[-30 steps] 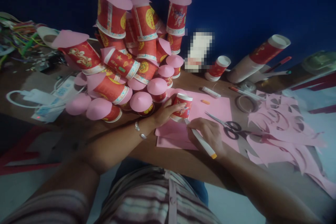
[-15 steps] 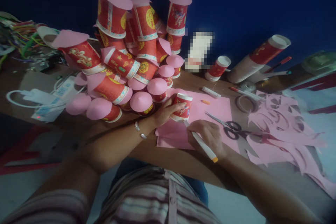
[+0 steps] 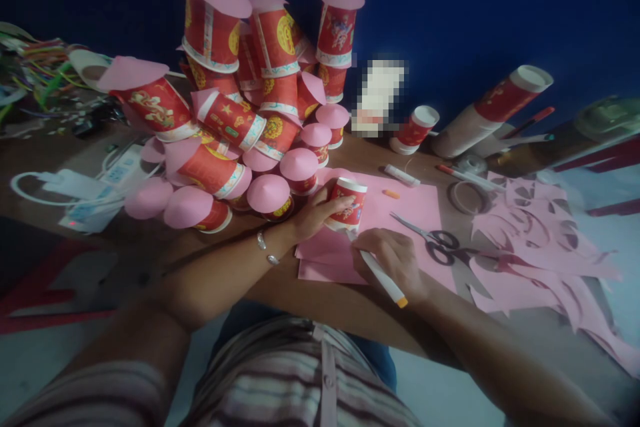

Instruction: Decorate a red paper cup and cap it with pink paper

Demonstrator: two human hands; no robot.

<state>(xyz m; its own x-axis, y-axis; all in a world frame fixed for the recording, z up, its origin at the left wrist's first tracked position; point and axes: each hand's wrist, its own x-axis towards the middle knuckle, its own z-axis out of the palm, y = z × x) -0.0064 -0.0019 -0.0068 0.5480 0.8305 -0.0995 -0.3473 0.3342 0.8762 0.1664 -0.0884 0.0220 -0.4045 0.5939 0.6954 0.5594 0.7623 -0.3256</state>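
Note:
My left hand [image 3: 316, 215] is wrapped round a red paper cup [image 3: 353, 211] with a white rim, above pink paper sheets [image 3: 415, 203]. In my right hand [image 3: 393, 257] is a white marker [image 3: 384, 279] with an orange end; its tip meets the cup's lower edge. Open scissors [image 3: 435, 240] rest on the pink sheets, right of my right hand. An orange cap [image 3: 391, 194] and a white tube [image 3: 402, 175] lie behind them. Many red cups with pink cone tops, one of them a small one [image 3: 269, 195], are piled left of the held cup.
Pink paper scraps [image 3: 540, 253] cover the right side, beside a tape roll [image 3: 467, 197]. A long stack of cups [image 3: 515, 93] and a small red cup [image 3: 419, 128] stand at the back. A white power strip [image 3: 107, 190] and tangled wires [image 3: 45, 73] are at the left.
My right hand and the marker have shifted slightly left. My left hand holds the cup in about the same place.

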